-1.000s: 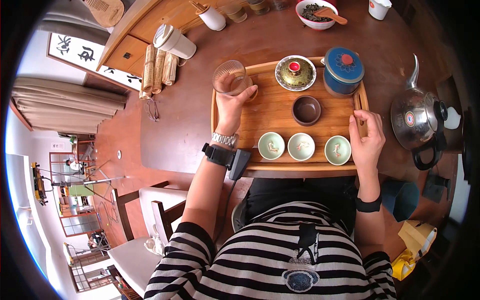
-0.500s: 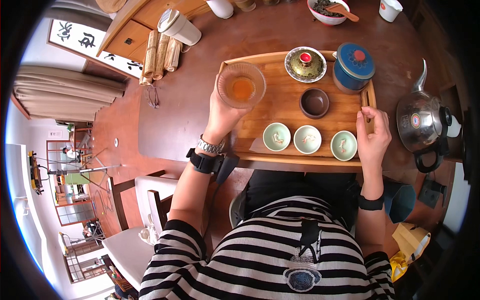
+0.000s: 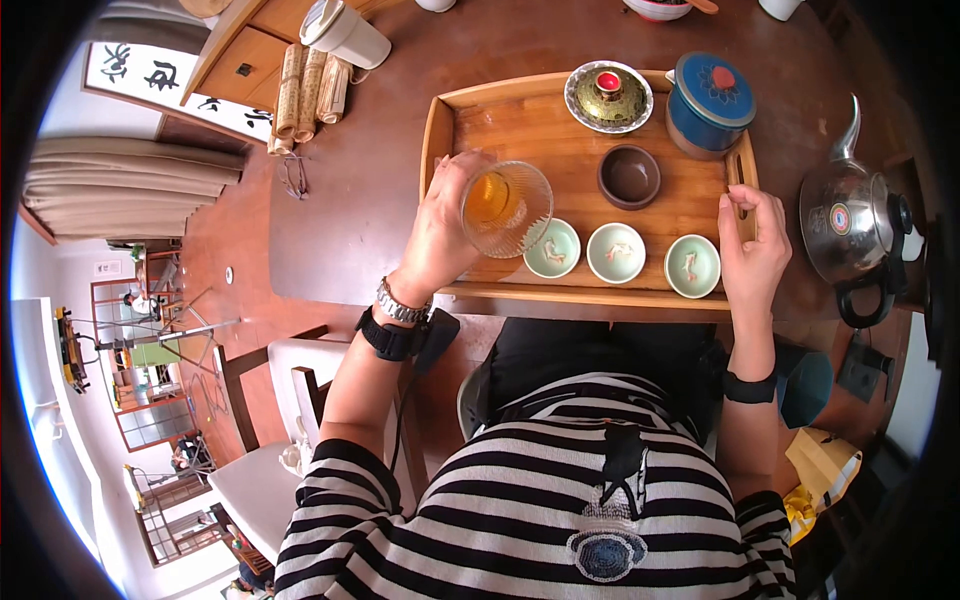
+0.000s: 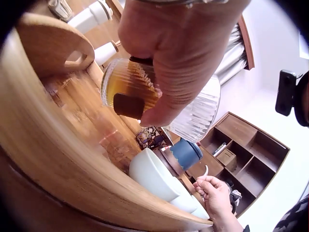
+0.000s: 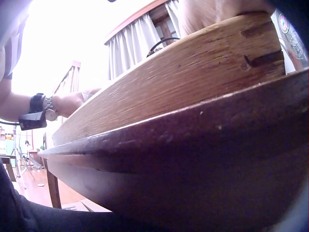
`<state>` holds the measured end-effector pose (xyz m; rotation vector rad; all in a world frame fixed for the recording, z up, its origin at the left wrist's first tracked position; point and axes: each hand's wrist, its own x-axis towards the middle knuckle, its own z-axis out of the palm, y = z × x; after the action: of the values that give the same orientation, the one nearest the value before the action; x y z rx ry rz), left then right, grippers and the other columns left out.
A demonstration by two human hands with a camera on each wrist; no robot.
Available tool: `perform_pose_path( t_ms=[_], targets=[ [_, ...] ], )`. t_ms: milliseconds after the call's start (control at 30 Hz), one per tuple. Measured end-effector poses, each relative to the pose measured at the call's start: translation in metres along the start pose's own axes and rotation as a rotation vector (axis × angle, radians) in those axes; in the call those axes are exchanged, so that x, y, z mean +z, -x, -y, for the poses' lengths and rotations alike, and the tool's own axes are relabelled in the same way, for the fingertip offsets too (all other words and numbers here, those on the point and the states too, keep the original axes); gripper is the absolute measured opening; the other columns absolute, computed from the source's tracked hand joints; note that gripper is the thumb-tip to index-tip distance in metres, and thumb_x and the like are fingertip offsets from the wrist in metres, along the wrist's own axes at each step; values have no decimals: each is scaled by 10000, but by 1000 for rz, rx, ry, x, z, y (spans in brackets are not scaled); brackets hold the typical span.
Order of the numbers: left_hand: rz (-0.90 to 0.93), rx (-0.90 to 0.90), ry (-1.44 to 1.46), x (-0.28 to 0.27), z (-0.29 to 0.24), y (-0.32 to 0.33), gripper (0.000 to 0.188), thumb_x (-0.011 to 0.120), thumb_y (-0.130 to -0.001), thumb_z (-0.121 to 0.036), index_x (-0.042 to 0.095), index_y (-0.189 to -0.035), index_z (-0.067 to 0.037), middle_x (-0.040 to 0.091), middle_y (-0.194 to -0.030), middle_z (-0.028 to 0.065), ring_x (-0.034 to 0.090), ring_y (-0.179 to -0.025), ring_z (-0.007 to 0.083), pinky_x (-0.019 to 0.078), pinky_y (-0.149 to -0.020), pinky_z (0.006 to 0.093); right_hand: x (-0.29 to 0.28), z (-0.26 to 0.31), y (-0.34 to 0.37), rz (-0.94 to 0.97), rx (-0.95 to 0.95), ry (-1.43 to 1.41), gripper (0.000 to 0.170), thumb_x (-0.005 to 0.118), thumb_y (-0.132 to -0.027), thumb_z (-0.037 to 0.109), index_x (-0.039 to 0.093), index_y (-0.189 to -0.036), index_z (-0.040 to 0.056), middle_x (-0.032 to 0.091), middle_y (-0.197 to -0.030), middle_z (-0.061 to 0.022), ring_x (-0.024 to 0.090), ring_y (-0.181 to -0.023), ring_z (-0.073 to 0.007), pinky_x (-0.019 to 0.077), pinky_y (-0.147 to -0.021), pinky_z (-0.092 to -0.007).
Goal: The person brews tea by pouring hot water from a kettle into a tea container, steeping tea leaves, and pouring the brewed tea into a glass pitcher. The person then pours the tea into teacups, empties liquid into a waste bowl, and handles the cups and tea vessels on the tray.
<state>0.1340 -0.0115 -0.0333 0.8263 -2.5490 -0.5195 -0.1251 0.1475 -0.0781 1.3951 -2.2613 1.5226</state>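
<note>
My left hand grips a ribbed glass holding amber tea, its side carrying a brown patch in the left wrist view. The glass is tilted to the right, its rim overlapping the left pale green cup in the head view. Two similar cups, a middle one and a right one, stand along the near side of a wooden tray. At the tray's right end, my right hand holds the rim with curled fingers. Its fingertips are hidden in the right wrist view.
Farther back on the tray stand a small dark brown bowl, a patterned lidded bowl and a blue lidded pot. A steel kettle is right of the tray. Bamboo scrolls and a white tumbler lie at the back left.
My left hand first lifted the glass from the tray's left side, then brought it nearer and rightward to the left cup, tilting it. My right hand keeps its place at the tray's end.
</note>
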Motion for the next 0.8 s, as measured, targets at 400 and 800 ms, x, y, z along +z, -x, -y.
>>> perform_pose_path(
  t_ms=[400,800],
  targets=[
    [41,120,-94,2,-2,3,645,762,-558,-50,465,-1131,-44,542,-1114,135,488,-1105,329,301,-1026,458,1,-2,1,-10,3,-6,129,628,-749,14,583,-869,25,594,-786,-88,583,-750,-214,460,-695,-306],
    [79,142,-148,4,-2,7,630,734,-535,-30,472,-1109,-37,526,-1095,131,474,-1103,323,274,-1033,496,1,-2,1,-11,-8,-14,137,632,-746,12,582,-874,19,596,-796,-93,589,-746,-213,464,-686,-304]
  ],
)
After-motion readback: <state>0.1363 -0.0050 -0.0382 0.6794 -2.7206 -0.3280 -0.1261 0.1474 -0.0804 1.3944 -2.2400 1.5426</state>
